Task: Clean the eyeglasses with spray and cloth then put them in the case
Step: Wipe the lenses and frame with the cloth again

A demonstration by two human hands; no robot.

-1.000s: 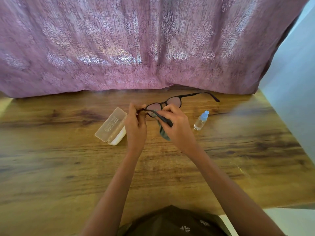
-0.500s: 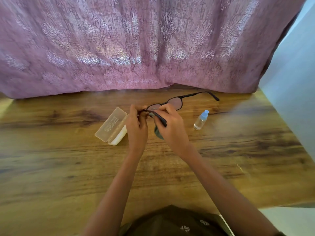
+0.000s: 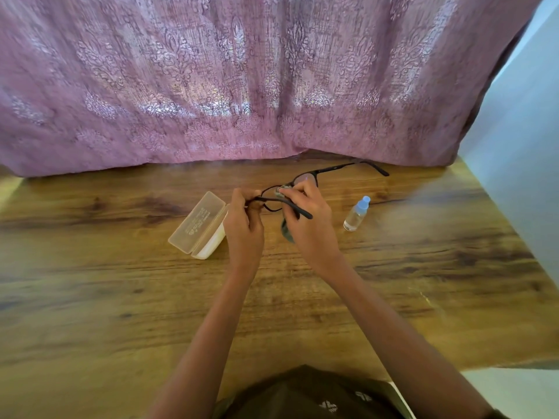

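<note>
Nearest you: dark garment at the bottom edge, then wood worktop. Mid-worktop, your left hand has its fingers curled, pinching the eyeglasses at the frame's left end. Your right hand pinches the grey cloth onto the left lens w/ curled fingers. The cloth's tail hangs under the palm & one temple arm lies across that hand's back. The case sits open just left of the left hand. The spray bottle stands upright to the right, apart from the hands. Far side: pink curtain.
</note>
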